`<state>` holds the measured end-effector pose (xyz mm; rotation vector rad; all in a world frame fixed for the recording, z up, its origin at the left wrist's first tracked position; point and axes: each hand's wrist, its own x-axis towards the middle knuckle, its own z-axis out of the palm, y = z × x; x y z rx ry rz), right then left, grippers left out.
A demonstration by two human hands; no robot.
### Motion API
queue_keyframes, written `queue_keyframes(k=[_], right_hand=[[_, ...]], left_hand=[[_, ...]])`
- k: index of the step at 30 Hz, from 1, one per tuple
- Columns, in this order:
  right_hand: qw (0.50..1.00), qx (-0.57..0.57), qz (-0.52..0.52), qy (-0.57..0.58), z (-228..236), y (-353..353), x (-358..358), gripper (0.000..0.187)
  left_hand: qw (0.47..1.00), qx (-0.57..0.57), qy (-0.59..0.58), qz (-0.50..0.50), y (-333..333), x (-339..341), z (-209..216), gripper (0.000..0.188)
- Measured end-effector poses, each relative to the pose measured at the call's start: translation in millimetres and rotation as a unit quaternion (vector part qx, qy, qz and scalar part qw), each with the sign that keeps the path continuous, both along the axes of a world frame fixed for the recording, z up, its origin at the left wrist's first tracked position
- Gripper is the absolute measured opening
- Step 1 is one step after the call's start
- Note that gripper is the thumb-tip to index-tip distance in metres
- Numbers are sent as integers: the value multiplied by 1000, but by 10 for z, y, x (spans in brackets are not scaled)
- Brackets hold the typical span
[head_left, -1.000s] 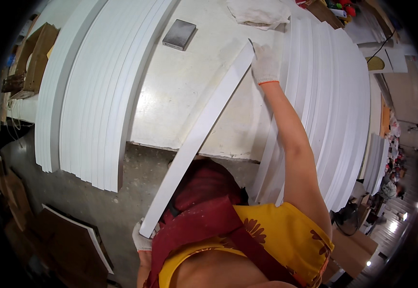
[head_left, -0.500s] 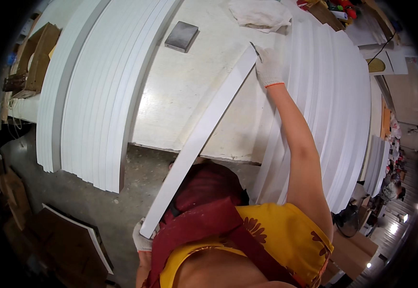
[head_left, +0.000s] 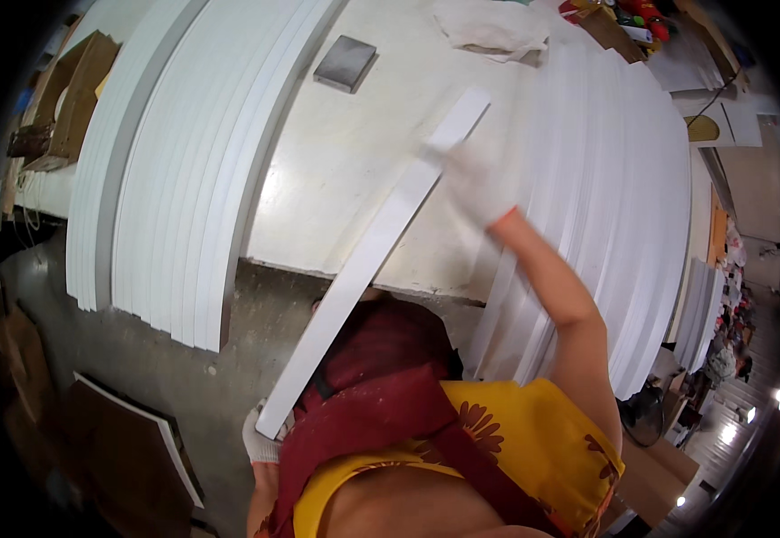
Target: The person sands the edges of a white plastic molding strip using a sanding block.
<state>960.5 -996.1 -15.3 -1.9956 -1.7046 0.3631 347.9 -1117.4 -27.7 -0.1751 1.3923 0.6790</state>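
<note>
A long white slat [head_left: 350,282] lies slanting from the tabletop down past the table's near edge toward my lap. My left hand [head_left: 263,432], in a white knit glove, is closed around its near end; the fingers are partly behind the slat. My right hand [head_left: 480,179], gloved with an orange cuff, is over the slat's far part. Motion smears its fingers, so what it holds cannot be made out. On the table beyond lies a grey rectangular block [head_left: 345,63], left of the slat's far end.
Stacked white slats [head_left: 197,179] stand on the left and more white slats [head_left: 596,215] on the right, both overhanging the white table [head_left: 318,188]. A white cloth [head_left: 490,29] lies at the back. A wooden box [head_left: 72,103] is at far left, a dark panel [head_left: 130,439] at lower left.
My right hand has moved from the slat's far end back along it toward me, its elbow bending more. The dark thin tool seen in it earlier is lost in blur. My left hand stays put.
</note>
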Motion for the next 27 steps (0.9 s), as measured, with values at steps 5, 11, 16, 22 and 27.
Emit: queue_keyframes(k=[5,11,16,22,27], right_hand=[[949,75,-182,-247,-211,628,1079,25],[965,62,-94,-238,-162,585,584,21],[987,28,89,-128,72,-172,-1116,27],[969,-25,245,-37,319,-671,-2394,26],[991,19,-130,39,353,-42,-1214,42]], left_hand=[[1000,11,10,-23,59,-52,80,34],[1000,-4,17,8,36,-54,77,33],[999,14,-36,-7,-46,-197,-34,32],[999,-23,-26,-7,1,-106,-5,29],[1000,5,-25,-14,45,24,-17,29]])
